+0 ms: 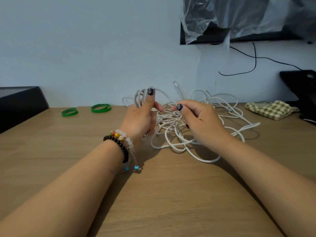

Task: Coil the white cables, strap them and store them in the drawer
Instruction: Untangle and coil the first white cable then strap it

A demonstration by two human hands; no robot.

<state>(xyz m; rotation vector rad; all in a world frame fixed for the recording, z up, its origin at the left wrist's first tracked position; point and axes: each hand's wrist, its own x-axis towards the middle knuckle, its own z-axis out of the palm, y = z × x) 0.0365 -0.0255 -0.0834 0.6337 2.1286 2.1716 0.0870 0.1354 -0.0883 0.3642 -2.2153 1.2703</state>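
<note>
The left hand grips a few finished loops of white cable just left of the tangled pile; the right hand pinches the feeding strand above it. Coiling looks barely begun. Green bands (likely the straps) lie untouched well left of the pile; no drawer shows.

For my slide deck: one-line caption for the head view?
Left hand holds a started coil while right hand pinches cable from the white tangle; green bands wait nearby.
</note>
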